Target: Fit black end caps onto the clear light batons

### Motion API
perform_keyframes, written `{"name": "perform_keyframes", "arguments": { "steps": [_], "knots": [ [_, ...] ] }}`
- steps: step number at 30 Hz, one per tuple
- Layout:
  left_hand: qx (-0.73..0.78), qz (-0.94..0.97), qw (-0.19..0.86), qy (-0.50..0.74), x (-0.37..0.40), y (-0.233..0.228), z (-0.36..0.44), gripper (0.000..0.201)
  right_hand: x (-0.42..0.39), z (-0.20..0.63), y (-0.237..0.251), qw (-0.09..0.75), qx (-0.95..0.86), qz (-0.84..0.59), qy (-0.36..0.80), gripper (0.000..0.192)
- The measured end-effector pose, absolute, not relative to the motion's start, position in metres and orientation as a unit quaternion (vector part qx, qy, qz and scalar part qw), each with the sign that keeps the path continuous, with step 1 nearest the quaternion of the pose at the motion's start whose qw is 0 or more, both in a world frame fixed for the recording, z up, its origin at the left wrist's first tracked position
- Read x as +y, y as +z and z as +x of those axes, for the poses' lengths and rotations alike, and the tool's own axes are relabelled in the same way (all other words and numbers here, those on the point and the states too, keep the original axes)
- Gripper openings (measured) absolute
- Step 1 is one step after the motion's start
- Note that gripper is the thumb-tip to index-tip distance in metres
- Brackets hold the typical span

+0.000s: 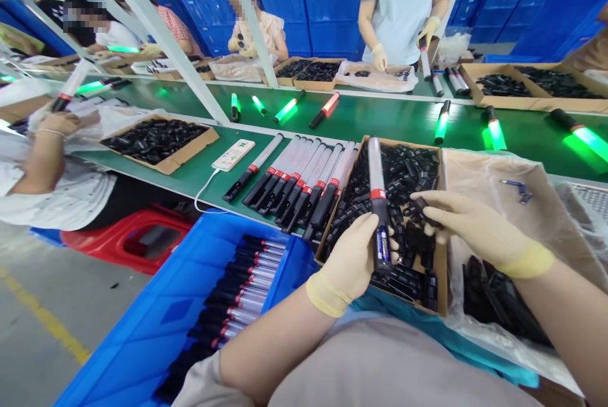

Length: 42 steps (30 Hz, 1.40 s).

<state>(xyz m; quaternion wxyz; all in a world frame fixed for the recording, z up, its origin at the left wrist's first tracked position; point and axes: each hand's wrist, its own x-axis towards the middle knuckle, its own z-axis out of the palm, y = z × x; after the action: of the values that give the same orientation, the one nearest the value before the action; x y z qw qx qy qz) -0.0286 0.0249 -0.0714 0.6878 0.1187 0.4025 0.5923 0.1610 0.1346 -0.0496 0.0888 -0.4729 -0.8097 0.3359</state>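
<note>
Grey shirt (380, 363), nearest. Left to right: one blue bin (137, 312), its packed wands (256, 273) too overlapped to count; about ten loose wands (308, 185); left hand (344, 258), fingers wrapped round one held wand (379, 204) above one near carton (443, 287), battery (382, 242) exposed; right hand (475, 223), fingertips pinching one black part (420, 204). Step, apparently: closing the handle; next move calls for aligning part with opening.

No text is legible; lettering on the battery (382, 244) is blurred.
</note>
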Motion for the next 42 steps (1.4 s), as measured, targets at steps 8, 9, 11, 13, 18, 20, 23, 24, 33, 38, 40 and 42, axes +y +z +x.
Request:
{"name": "perform_keyframes", "arguments": {
  "steps": [8, 9, 11, 13, 18, 20, 23, 24, 33, 38, 40, 42],
  "knots": [
    [0.383, 0.179, 0.748, 0.512, 0.032, -0.067, 0.007, 0.033, 0.088, 0.177, -0.018, 0.135, -0.791, -0.365, 0.471, 0.029],
    [0.38, 0.183, 0.752, 0.507, 0.032, -0.067, 0.009, 0.032, 0.087, 0.175, -0.018, 0.125, -0.782, -0.364, 0.491, 0.022],
    [0.376, 0.181, 0.756, 0.505, 0.03, -0.067, 0.011, 0.03, 0.084, 0.173, -0.019, 0.117, -0.784, -0.352, 0.498, 0.019],
    [0.371, 0.185, 0.753, 0.511, 0.029, -0.068, 0.013, 0.027, 0.082, 0.173, -0.02, 0.14, -0.807, -0.331, 0.469, 0.022],
    [0.36, 0.212, 0.746, 0.518, 0.028, -0.073, 0.016, 0.037, 0.077, 0.177, -0.027, 0.182, -0.778, -0.374, 0.471, 0.043],
    [0.351, 0.213, 0.751, 0.518, 0.029, -0.074, 0.017, 0.041, 0.077, 0.179, -0.03, 0.181, -0.739, -0.403, 0.509, 0.046],
    [0.346, 0.207, 0.753, 0.52, 0.03, -0.072, 0.019, 0.038, 0.077, 0.183, -0.03, 0.173, -0.733, -0.407, 0.517, 0.038],
    [0.35, 0.202, 0.752, 0.521, 0.03, -0.071, 0.02, 0.037, 0.078, 0.184, -0.029, 0.174, -0.737, -0.406, 0.511, 0.036],
    [0.369, 0.17, 0.753, 0.518, 0.028, -0.065, 0.019, 0.034, 0.088, 0.178, -0.03, 0.203, -0.79, -0.386, 0.43, 0.024],
    [0.382, 0.169, 0.753, 0.509, 0.027, -0.067, 0.017, 0.038, 0.093, 0.181, -0.033, 0.208, -0.839, -0.333, 0.376, 0.021],
    [0.382, 0.168, 0.755, 0.506, 0.027, -0.067, 0.017, 0.036, 0.092, 0.181, -0.032, 0.207, -0.854, -0.308, 0.365, 0.021],
    [0.374, 0.165, 0.761, 0.504, 0.027, -0.067, 0.017, 0.031, 0.09, 0.177, -0.032, 0.214, -0.868, -0.286, 0.345, 0.022]
  ]
}}
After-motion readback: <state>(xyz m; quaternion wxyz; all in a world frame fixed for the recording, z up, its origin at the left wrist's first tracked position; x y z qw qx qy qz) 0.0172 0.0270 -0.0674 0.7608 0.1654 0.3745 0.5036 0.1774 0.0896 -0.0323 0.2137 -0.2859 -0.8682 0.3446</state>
